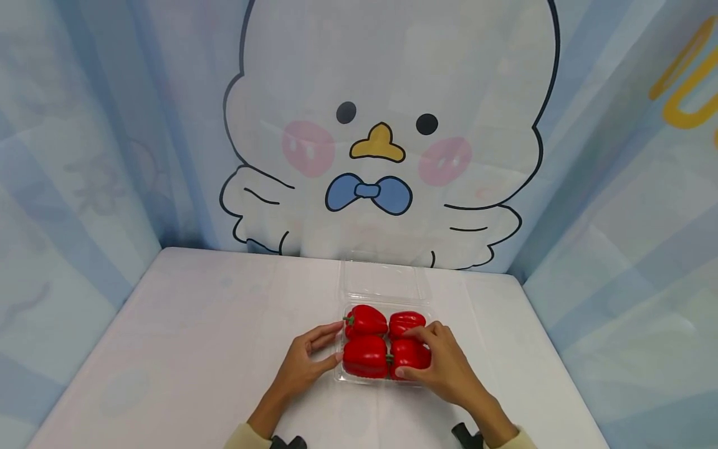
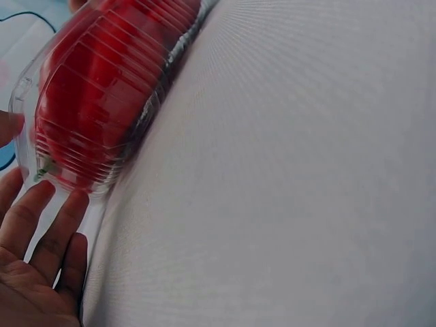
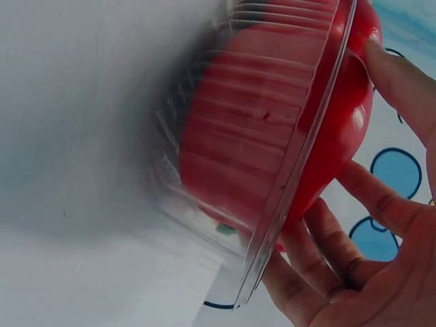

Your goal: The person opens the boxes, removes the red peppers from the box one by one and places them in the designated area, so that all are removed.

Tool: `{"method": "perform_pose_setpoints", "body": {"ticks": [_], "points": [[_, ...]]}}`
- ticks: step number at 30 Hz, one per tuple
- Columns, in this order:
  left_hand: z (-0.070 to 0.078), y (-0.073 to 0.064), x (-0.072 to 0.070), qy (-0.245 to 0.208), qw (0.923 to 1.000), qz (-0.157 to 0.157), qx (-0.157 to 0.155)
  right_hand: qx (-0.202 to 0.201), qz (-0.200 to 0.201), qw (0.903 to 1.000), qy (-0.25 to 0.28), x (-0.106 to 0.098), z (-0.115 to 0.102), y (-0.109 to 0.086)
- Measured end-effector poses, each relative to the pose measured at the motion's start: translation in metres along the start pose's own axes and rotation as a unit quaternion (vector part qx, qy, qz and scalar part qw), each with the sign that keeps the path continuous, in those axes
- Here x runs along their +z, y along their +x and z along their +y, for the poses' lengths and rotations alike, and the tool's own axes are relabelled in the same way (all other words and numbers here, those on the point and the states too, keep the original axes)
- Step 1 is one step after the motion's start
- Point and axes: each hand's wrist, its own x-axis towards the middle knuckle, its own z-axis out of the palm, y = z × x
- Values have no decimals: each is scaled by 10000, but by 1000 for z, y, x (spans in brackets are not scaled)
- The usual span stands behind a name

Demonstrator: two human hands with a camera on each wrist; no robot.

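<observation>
Several red bell peppers lie in a clear plastic clamshell box point(image 1: 359, 380), its lid point(image 1: 384, 282) folded back toward the wall. My right hand point(image 1: 449, 369) grips the front right pepper point(image 1: 412, 354) from its right side, thumb at the near end and fingers at the far end. In the right wrist view this pepper point(image 3: 340, 129) rises above the box's rim. At the box's left side is my left hand point(image 1: 301, 368), its fingers extended and their tips at the wall. The left wrist view has those fingertips point(image 2: 78, 199) at the ribbed plastic end, with the thumb near the rim.
The box stands on a white-covered table point(image 1: 224, 324). Behind it hangs a curtain point(image 1: 381, 231) printed with a cartoon bird, and more curtain closes in the left and right sides. Dark wrist mounts point(image 1: 288, 443) show at both sleeves.
</observation>
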Motion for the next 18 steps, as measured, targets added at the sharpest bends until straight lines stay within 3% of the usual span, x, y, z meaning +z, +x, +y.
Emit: {"method": "perform_pose_setpoints", "body": {"ticks": [9, 18], "points": [[-1, 0, -1, -38, 10000, -17, 45, 12, -54, 9997, -239, 3, -7, 1], [2, 0, -1, -61, 10000, -10, -37, 207, -122, 9996, 136, -2, -5, 4]]}}
